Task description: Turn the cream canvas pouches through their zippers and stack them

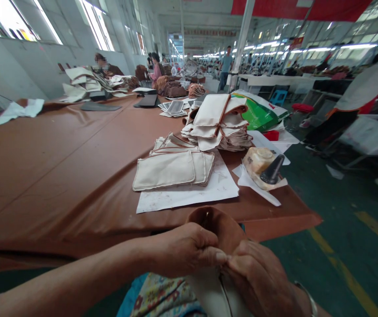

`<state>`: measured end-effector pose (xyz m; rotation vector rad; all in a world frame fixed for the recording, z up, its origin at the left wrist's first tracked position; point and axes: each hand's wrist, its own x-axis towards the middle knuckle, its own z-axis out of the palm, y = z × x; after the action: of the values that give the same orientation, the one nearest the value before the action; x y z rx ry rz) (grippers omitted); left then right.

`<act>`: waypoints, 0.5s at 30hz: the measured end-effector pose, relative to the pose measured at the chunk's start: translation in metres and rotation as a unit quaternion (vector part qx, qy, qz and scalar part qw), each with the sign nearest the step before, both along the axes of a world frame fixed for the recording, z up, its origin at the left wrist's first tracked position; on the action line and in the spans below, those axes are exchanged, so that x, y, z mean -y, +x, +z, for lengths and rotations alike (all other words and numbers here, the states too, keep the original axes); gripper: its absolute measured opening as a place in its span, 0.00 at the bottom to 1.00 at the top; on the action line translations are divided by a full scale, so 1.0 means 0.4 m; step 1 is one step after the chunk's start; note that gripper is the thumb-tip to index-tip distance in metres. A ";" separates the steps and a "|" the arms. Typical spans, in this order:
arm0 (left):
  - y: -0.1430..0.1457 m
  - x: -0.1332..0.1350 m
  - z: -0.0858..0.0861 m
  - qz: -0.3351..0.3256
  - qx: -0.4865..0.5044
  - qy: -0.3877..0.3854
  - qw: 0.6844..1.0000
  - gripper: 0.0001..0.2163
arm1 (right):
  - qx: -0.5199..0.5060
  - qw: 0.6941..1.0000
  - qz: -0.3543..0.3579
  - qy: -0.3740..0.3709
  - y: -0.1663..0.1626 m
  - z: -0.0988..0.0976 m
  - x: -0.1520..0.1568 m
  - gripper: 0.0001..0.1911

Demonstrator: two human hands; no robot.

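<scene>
Low in the view, above my lap, my left hand point(189, 248) and my right hand point(258, 275) meet with their fingertips almost touching. Both are closed, pinching a sewn leather piece point(223, 226). Its brown side curls up behind my fingers, and its cream side, with a dark seam down it, hangs below them. What exactly lies between the fingertips is hidden. Just beyond, at the table's edge, flat cream stitched panels point(164, 171) lie fanned over a white paper sheet point(189, 200). Behind them rises a pile of folded cream and brown pieces point(211, 116).
Brown leather sheeting point(76, 154) covers the table. On its right corner, a dark cone point(273, 169) leans by a yellowish block point(258, 158). A green bag point(258, 110) sits behind. Farther back are more piles and several people; one person point(367, 88) stands at right.
</scene>
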<state>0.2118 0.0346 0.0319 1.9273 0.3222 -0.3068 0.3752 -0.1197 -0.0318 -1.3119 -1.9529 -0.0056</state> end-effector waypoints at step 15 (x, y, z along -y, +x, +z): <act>-0.017 0.024 0.039 -0.119 0.139 0.256 0.949 0.12 | -0.241 0.918 0.117 -0.292 0.044 0.085 -0.013 0.19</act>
<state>0.2051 0.0248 0.0475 2.4946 -0.0282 -0.1068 0.3929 -0.1144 0.0021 -1.2611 -1.7107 0.9949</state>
